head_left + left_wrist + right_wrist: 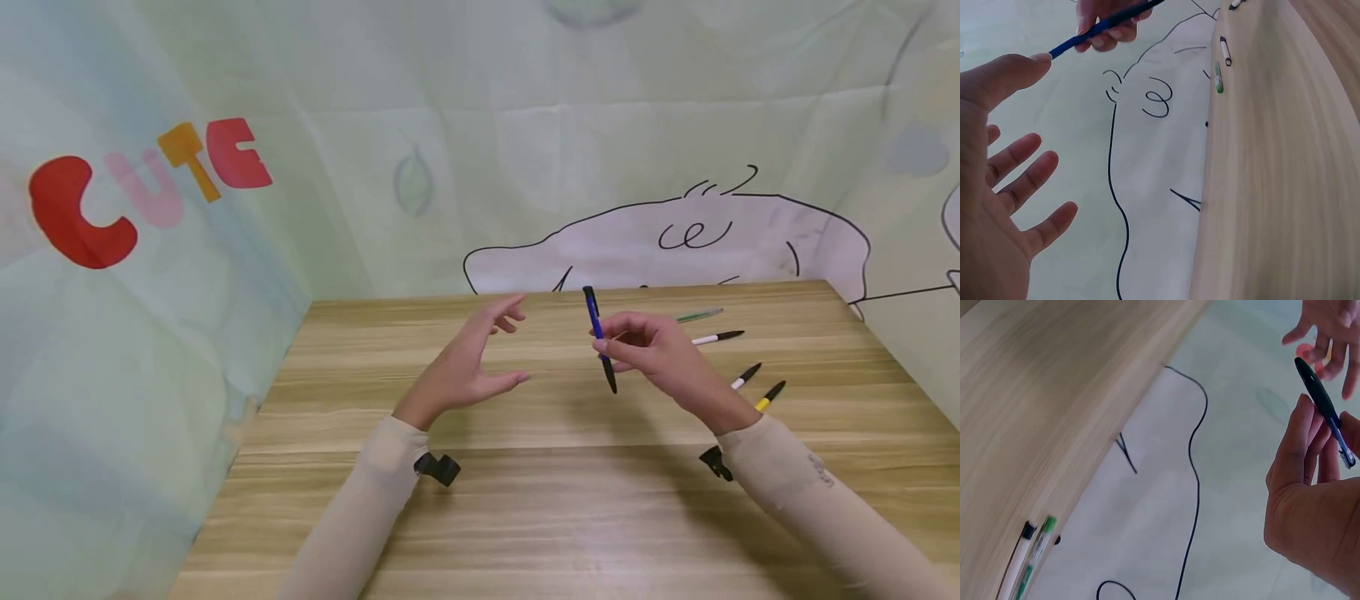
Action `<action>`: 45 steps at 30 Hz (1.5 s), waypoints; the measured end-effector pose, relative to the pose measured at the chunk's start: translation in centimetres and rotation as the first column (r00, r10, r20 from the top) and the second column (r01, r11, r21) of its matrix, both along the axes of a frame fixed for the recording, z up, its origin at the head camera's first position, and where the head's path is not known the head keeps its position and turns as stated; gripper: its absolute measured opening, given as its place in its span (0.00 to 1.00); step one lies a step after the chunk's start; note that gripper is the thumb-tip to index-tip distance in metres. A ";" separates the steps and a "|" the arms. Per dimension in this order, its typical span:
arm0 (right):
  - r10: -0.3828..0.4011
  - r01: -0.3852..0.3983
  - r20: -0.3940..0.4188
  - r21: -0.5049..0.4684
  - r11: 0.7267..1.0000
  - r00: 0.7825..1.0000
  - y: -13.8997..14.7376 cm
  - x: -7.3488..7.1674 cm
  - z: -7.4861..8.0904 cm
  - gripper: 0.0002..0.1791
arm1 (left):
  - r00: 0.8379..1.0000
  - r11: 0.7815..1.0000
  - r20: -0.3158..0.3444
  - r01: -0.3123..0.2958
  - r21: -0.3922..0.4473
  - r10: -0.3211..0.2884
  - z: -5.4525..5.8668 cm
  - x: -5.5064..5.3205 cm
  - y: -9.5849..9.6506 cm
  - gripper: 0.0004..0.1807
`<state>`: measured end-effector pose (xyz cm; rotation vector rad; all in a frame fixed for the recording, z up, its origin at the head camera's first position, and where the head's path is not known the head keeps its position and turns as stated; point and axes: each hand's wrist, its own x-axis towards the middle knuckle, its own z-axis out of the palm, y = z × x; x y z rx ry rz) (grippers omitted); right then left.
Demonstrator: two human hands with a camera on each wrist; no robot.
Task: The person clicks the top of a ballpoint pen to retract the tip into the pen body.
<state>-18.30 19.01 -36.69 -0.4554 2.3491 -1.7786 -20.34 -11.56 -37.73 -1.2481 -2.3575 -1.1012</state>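
A blue pen with black ends [597,329] is pinched between the thumb and fingers of my right hand [651,354], raised above the table and tilted close to upright. Facing it from the left, my left hand [480,358] is held in the air with thumb and fingers spread apart and nothing between them. In the left wrist view the blue pen [1100,27] passes behind the tip of the left thumb. The right wrist view shows the pen's dark end [1310,378] pointing up toward the left hand [1333,331].
Right of and behind the right hand lie several pens on the wooden table [525,517]: a green clear one [700,315], a white one with a black end [720,337], another white one [746,376] and a yellow one [771,395]. A printed cloth [360,192] hangs along the table's back edge.
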 end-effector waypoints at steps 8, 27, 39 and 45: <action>-0.006 0.006 0.000 0.098 0.995 1.000 2.6 -0.4 -0.3 0.18 | 0.995 0.997 0.067 -0.068 -0.024 0.069 -1.2 0.8 -3.1 0.52; 0.026 0.035 -0.149 0.394 0.919 0.989 9.8 -1.8 -1.0 0.11 | 0.978 0.982 0.091 -0.184 -0.049 0.187 -2.5 2.3 -8.6 0.49; 0.152 0.040 -0.284 0.574 0.818 0.947 14.2 -4.0 -1.1 0.06 | 0.973 0.974 0.075 -0.214 -0.069 0.219 -3.0 2.7 -10.3 0.49; 0.250 -0.011 -0.305 0.614 0.789 0.919 15.6 -5.0 -1.9 0.09 | 0.972 0.971 0.065 -0.220 -0.089 0.226 -3.1 3.0 -10.9 0.49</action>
